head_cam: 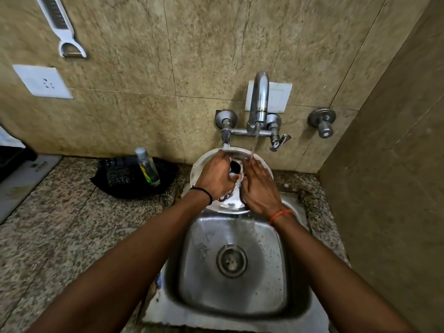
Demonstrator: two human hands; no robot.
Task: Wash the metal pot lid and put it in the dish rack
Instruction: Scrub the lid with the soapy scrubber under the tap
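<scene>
Steel sink (292,306), round shiny lid (204,162) (wet)

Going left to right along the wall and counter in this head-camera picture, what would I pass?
White peeler → wall socket → clear bottle in a black tray → metal pot lid under the running tap → lone wall valve.

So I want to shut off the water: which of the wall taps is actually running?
The tall curved spout in the middle: a stream falls from it onto the lid. The round valve further right is dry.
</scene>
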